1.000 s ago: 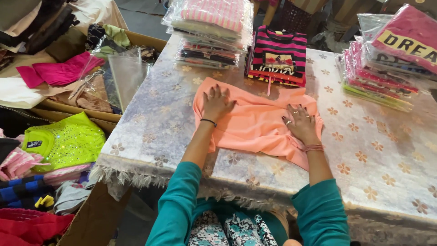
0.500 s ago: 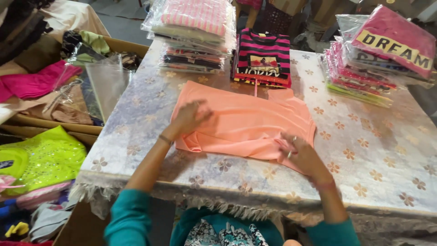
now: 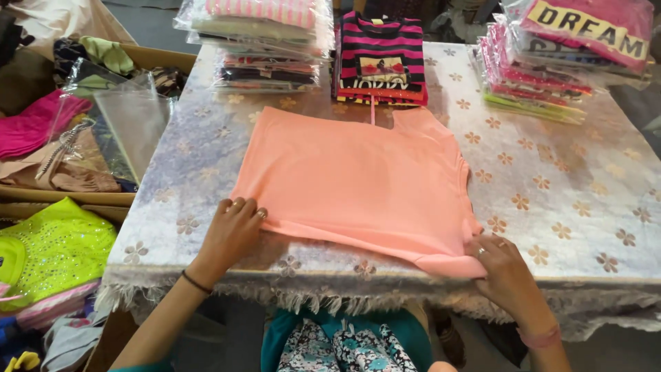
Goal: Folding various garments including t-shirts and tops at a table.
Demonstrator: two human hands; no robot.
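Note:
A peach-coloured garment (image 3: pixel 358 182) lies flat on the flower-patterned table cover (image 3: pixel 564 200), back side up. My left hand (image 3: pixel 231 231) grips its near left corner at the hem. My right hand (image 3: pixel 502 272) pinches the near right corner, where the fabric is lifted slightly off the table edge. A ring shows on each hand, a dark band on the left wrist and a pink one on the right.
Behind the garment lies a pink-and-black striped folded top (image 3: pixel 381 58). Stacks of bagged clothes stand at the back left (image 3: pixel 265 41) and back right (image 3: pixel 551 62). Left of the table are clear plastic bags (image 3: pixel 127 114), a cardboard box with clothes (image 3: pixel 48 148) and a neon-yellow garment (image 3: pixel 51 251).
Both hands slid from the middle of the garment down to its near corners. The fabric, bunched a second ago, now lies spread out and smooth.

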